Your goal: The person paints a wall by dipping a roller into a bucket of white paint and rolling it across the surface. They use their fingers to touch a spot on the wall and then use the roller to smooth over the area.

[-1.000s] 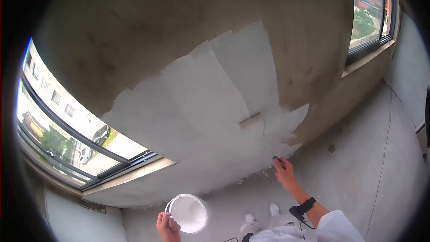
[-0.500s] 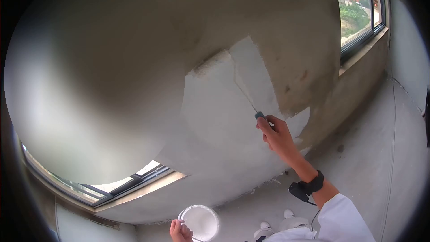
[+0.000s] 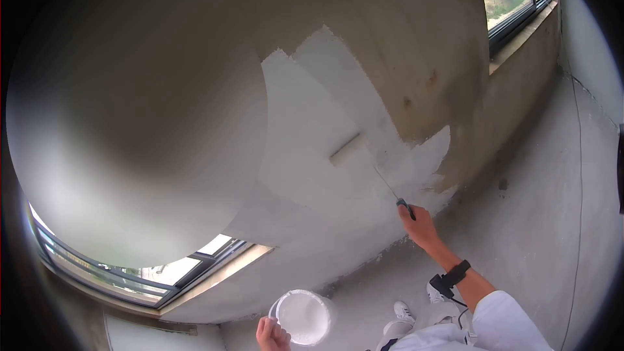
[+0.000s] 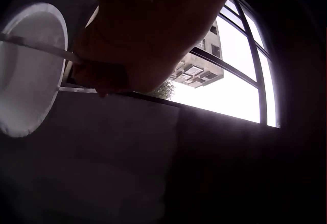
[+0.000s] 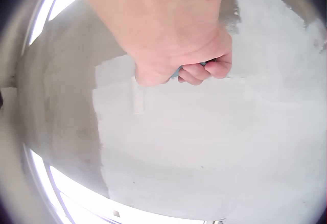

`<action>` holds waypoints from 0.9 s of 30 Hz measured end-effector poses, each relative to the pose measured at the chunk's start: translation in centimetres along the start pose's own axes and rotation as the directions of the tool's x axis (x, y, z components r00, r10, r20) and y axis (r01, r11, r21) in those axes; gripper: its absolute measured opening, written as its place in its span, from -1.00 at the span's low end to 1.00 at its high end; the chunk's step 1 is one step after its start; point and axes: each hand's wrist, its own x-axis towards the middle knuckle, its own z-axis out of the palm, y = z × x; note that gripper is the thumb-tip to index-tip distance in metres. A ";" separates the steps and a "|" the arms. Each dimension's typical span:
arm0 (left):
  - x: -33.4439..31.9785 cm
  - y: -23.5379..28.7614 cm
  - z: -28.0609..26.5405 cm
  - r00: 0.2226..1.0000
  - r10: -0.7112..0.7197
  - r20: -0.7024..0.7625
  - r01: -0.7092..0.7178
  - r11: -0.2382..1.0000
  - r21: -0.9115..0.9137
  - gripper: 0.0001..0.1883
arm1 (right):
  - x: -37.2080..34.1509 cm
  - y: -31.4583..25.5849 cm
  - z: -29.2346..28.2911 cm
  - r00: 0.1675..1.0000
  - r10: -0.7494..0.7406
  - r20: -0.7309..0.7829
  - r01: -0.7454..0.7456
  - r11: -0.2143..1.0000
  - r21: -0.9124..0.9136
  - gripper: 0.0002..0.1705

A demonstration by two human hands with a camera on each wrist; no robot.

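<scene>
My right hand (image 3: 422, 226) grips the dark teal handle of a paint roller (image 3: 349, 149). The roller's pale sleeve lies over the white painted patch (image 3: 292, 182) of a brown-grey wall (image 3: 429, 45). In the right wrist view the fingers of the right hand (image 5: 173, 40) are curled round the handle, and part of the sleeve (image 5: 138, 99) shows below the thumb. Low in the head view, my left hand (image 3: 273, 337) holds the bail handle of a white bucket (image 3: 328, 317). White coats the bucket's inside; the left wrist view shows its rim (image 4: 65, 35) beside the hand.
A window with a sill (image 3: 227, 279) is at lower left, another window (image 3: 520, 19) at upper right. The grey floor (image 3: 526, 234) runs along the wall's foot, near white shoes (image 3: 403, 312). A large blurred disc (image 3: 136, 123) covers the head view's left part.
The roller went up to the painted patch's upper edge, then came back down with my right hand. Paint now reaches higher there. The left hand keeps holding the bucket as the view shifts.
</scene>
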 end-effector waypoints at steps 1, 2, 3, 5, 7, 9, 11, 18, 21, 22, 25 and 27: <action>-0.2 0.2 0.7 1.000 -0.002 -0.012 0.002 1.000 0.027 -0.75 | -0.2 1.2 0.0 1.000 0.020 -0.007 -0.020 1.000 -0.020 -0.44; -0.5 0.3 1.0 1.000 -0.003 -0.022 0.005 0.999 0.054 -0.75 | -0.5 2.3 0.0 0.999 0.040 -0.014 -0.040 0.998 -0.039 -0.44; -0.7 0.2 1.1 1.000 -0.005 -0.019 0.006 0.998 0.063 -0.75 | -0.8 3.3 -0.1 0.997 0.083 -0.004 -0.083 0.996 -0.028 -0.43; -0.8 -0.1 1.3 1.000 -0.009 -0.008 0.009 0.997 0.077 -0.75 | -1.6 5.4 -0.6 0.986 0.165 0.013 -0.165 0.986 -0.010 -0.42; -1.0 -0.6 1.3 1.000 -0.010 0.005 0.009 0.998 0.061 -0.75 | -2.1 8.9 -0.6 0.989 0.146 -0.018 -0.146 0.988 -0.056 -0.38; -1.2 -0.8 1.3 1.000 -0.010 0.014 0.009 0.998 0.055 -0.75 | -2.5 12.8 -0.6 0.988 0.139 -0.062 -0.146 0.983 -0.116 -0.34; -1.3 -1.0 1.3 1.000 -0.011 0.020 0.010 0.998 0.058 -0.76 | -2.7 15.3 -0.7 0.983 0.144 -0.118 -0.164 0.968 -0.189 -0.31; -1.0 -1.3 1.0 0.998 0.003 0.063 -0.003 1.000 0.010 -0.83 | -0.9 11.5 -2.7 0.985 0.133 -0.110 -0.139 0.989 -0.051 -0.29; 0.0 -1.8 0.1 0.986 0.020 0.165 -0.023 1.000 0.013 -0.85 | -0.1 9.5 -3.4 0.994 0.075 -0.082 -0.080 0.995 -0.061 -0.28; 0.0 -1.9 0.2 0.988 0.030 0.153 -0.034 0.999 0.021 -0.85 | 0.1 8.6 -3.6 0.996 0.059 -0.072 -0.064 0.996 -0.064 -0.28; 0.1 -1.7 0.8 0.990 0.028 0.139 -0.031 0.999 0.021 -0.84 | 0.8 5.4 -3.6 0.997 0.062 -0.034 -0.061 0.998 0.022 -0.30; 0.2 -1.6 0.8 0.987 0.020 0.157 -0.022 1.000 0.015 -0.83 | 1.4 3.1 -3.8 0.999 0.035 -0.018 -0.034 0.997 0.068 -0.30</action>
